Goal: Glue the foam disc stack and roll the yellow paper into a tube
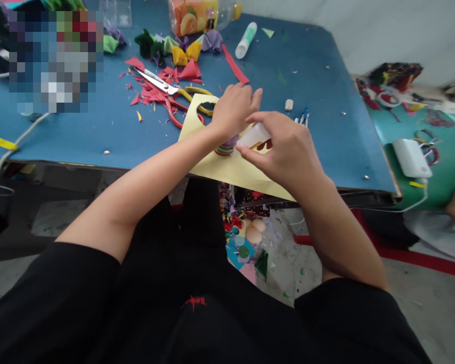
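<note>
My right hand [288, 146] grips a short white tube [255, 135] between thumb and fingers, tilted over a sheet of yellow paper [235, 174]. Whether the tube is a glue stick I cannot make out. Palm down, my left hand [235, 108] rests at the paper with its fingers curled; their tips, and whatever they hold, are hidden. Just under that hand lies a small piece with purple and striped edges [224, 150]. Dark red shapes [264, 145] show on the paper beside the tube. The sheet has a rounded cut-out at its upper left corner.
Scissors with yellow handles [189, 92] and red-handled scissors [173, 112] lie among red paper scraps [155, 94]. Behind them are crumpled paper pieces [180, 48], a glue stick [246, 40] and a plastic bottle [197, 15]. An eraser [288, 104] sits right of my hands.
</note>
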`<state>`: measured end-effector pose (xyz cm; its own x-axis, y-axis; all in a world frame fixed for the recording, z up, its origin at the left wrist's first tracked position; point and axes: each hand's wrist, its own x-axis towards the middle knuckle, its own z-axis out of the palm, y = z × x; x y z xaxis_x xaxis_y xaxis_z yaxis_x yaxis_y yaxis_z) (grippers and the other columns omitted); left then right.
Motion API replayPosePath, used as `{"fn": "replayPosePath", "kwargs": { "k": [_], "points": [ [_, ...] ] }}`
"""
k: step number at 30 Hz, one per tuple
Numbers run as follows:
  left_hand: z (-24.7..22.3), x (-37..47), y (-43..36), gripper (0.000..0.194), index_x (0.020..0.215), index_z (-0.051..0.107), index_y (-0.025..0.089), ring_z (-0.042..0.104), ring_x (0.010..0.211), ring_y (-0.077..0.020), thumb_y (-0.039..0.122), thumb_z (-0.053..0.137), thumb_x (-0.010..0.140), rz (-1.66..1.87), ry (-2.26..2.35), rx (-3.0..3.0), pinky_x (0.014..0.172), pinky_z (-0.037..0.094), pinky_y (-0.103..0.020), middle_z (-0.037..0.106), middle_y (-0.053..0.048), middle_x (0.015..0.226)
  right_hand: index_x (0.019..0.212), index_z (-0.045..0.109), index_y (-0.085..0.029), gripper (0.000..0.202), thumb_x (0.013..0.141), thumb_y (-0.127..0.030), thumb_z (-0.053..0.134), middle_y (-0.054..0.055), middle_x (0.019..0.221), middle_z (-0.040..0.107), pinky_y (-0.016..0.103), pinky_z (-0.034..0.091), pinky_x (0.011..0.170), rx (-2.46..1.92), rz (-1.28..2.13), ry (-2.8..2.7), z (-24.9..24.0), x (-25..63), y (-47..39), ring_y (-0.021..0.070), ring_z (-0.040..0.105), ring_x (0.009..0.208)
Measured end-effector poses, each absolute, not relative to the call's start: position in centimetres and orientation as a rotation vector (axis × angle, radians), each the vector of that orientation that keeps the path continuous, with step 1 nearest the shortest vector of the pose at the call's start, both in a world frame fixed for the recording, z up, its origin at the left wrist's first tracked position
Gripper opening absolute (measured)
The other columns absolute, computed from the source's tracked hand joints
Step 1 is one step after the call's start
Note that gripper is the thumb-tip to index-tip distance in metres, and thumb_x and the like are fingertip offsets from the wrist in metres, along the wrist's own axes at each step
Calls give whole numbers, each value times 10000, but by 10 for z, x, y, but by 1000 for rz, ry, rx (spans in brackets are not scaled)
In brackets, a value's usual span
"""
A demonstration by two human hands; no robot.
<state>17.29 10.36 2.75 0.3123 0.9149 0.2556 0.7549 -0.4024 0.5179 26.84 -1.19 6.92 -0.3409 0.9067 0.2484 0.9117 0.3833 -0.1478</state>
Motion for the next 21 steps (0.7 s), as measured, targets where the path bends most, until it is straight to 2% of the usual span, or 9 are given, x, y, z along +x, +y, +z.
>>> {"fn": "replayPosePath", "kwargs": {
  "k": [7,11,16,21],
  "points": [
    [28,172,103,340,792,585,282,498,1132,-270,364,326,996,798,1438,2179,1042,313,-367,625,-61,1052,1284,503,-246,435,852,-296,528,117,1231,605,425,501,832,-1624,-75,-2343,69,272,-4,298,579,1076],
    [28,172,104,374,819,598,237,510,1093,-269,333,293,1013,795,1448,2185,1004,313,-372,625,-93,1048,1276,507,-246,422,859,-306,526,118,1228,605,412,503,832,-1607,-62,-2358,69,270,-6,290,583,1078],
    [25,173,109,400,761,599,284,536,992,-244,402,309,1008,799,1486,2130,932,350,-351,655,-50,986,1258,515,-235,400,873,-343,528,119,1207,617,400,515,804,-1569,22,-2354,69,267,-11,269,621,982],
    [23,175,112,386,751,591,215,578,929,-248,298,317,1011,834,1503,2173,875,391,-371,662,-99,944,1170,546,-245,359,834,-358,601,83,1125,645,408,526,807,-1419,111,-2279,62,270,-7,258,637,947]
  ]
}}
